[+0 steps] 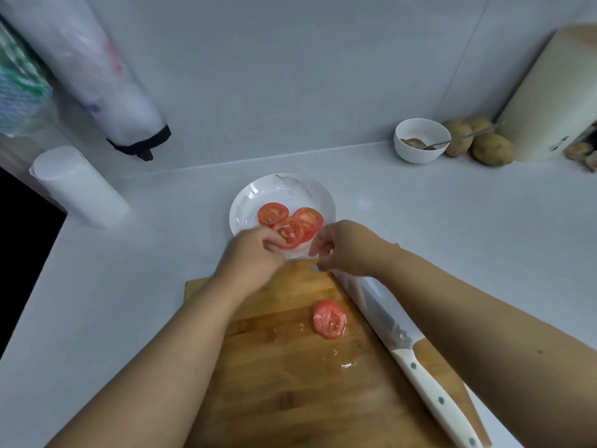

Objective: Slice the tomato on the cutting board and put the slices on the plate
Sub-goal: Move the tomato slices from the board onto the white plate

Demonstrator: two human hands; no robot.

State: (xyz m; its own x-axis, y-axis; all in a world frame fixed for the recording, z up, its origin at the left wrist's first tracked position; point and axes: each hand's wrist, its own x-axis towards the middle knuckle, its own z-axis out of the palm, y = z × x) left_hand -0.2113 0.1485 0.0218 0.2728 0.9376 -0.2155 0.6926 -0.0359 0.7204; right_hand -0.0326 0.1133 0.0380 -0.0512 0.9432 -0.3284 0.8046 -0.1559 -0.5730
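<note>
Over plate's near rim, left hand pinches a tomato slice for placing; right hand loosely curled, empty.

four tomato slices, one plate, one knife, one bowl, three potatoes.

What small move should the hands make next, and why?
Probably the left hand should let go of the slice it holds over the plate, where two slices already lie. One piece is left on the cutting board.
</note>
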